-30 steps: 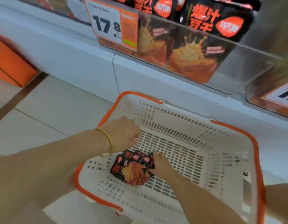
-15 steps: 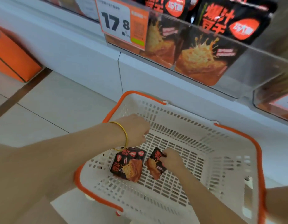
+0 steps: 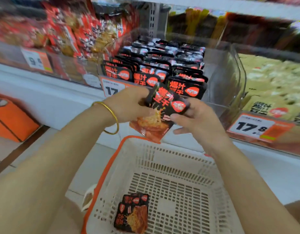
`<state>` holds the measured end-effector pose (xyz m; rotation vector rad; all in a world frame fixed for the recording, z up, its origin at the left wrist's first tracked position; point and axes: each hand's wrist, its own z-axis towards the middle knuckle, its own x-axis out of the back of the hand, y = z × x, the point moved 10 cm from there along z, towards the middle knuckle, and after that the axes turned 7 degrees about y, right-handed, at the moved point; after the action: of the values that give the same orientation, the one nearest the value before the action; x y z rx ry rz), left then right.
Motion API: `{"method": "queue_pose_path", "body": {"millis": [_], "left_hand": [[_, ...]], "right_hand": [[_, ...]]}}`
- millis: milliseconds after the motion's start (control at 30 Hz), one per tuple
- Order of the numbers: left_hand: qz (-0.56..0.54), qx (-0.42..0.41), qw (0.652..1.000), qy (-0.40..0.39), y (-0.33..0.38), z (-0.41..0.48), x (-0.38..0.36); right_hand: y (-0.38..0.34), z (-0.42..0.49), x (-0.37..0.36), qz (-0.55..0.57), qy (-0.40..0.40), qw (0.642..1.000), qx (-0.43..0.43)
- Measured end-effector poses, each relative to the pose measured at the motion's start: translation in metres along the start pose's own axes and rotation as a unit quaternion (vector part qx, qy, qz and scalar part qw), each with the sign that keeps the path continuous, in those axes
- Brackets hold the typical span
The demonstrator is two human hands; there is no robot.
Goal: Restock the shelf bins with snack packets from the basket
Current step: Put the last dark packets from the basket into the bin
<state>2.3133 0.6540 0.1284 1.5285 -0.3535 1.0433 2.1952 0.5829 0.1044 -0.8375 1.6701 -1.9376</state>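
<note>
1. now, item in hand: snack packet (image 3: 164, 112), black top and orange base, held up in front of the shelf bin (image 3: 230, 78) and above the basket (image 3: 102, 174). whether a second one sits behind it, you cannot tell.
2. left hand (image 3: 129, 105): fingers curled round the packet's left edge, grasping it. bracelet (image 3: 112, 115) on the wrist.
3. right hand (image 3: 196, 122): thumb on the packet's face, upper fingers behind it, grasping. lower fingers (image 3: 181, 131) spread loose beneath.
4. bearing: the bin lies just ahead of and above your fingers. the packet's long axis stands near upright, black end tilted toward the bin, orange end pointing down at the basket. stocked packets (image 3: 162, 65) stand in rows, the front row just behind the held one. a bare gap shows on the bin's right side, by the clear wall. your right hand is nearer that gap, so it looks the likelier carrier.
5. stock remaining: leftover packets (image 3: 132, 215) lie flat in the near left corner of the basket floor. count unclear.
6. change from half a second ago: your right hand then pinched a packet low inside the basket while the left hovered curled above it. both hands are now up at the shelf front, and the view has swung upward, past the price tag (image 3: 112, 88), to take in the whole bin.
</note>
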Motion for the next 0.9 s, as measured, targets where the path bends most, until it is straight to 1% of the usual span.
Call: {"method": "queue_pose_path", "body": {"millis": [67,100,167,233,300,400,467,500,533,600,667,733,800,833,900], "left_hand": [[-0.048,-0.026,0.996,0.074,0.007,0.003,0.030],[-0.083,-0.037,0.989,0.120,0.010,0.003,0.047],[-0.144,-0.047,0.966,0.209,0.013,0.001,0.075],[-0.182,-0.068,0.944,0.267,0.013,0.002,0.092],[-0.180,-0.081,0.933,0.300,0.012,0.003,0.098],[-0.167,-0.068,0.938,0.295,0.003,0.014,0.091],[-0.145,-0.054,0.950,0.272,-0.003,0.023,0.080],[-0.131,-0.051,0.952,0.273,-0.004,0.025,0.078],[-0.116,-0.054,0.950,0.286,-0.002,0.025,0.080],[-0.100,-0.083,0.933,0.337,0.006,0.019,0.092],[-0.087,-0.117,0.919,0.367,0.015,0.015,0.101],[0.004,-0.135,0.921,0.365,0.017,0.020,0.097],[0.109,-0.138,0.916,0.361,0.012,0.027,0.087],[0.137,-0.128,0.912,0.364,0.007,0.029,0.084],[0.162,-0.111,0.905,0.378,0.003,0.028,0.081]], "right_hand": [[-0.039,0.010,0.001,-0.069,0.055,0.992,0.092],[-0.060,0.014,0.000,-0.105,0.086,0.981,0.141],[-0.095,0.020,-0.004,-0.142,0.126,0.959,0.210],[-0.121,0.024,-0.009,-0.182,0.155,0.934,0.267],[-0.133,0.027,-0.012,-0.224,0.177,0.910,0.301],[-0.128,0.037,-0.015,-0.288,0.176,0.892,0.302],[-0.117,0.044,-0.017,-0.316,0.161,0.891,0.283],[-0.115,0.045,-0.018,-0.316,0.155,0.892,0.284],[-0.115,0.044,-0.018,-0.312,0.154,0.891,0.292],[-0.118,0.043,-0.018,-0.315,0.160,0.883,0.310],[-0.119,0.047,-0.022,-0.360,0.164,0.863,0.314],[-0.115,0.054,-0.029,-0.401,0.146,0.849,0.313],[-0.107,0.059,-0.034,-0.419,0.119,0.850,0.295],[-0.103,0.061,-0.035,-0.429,0.113,0.848,0.289],[-0.098,0.063,-0.036,-0.464,0.117,0.831,0.286]]}}
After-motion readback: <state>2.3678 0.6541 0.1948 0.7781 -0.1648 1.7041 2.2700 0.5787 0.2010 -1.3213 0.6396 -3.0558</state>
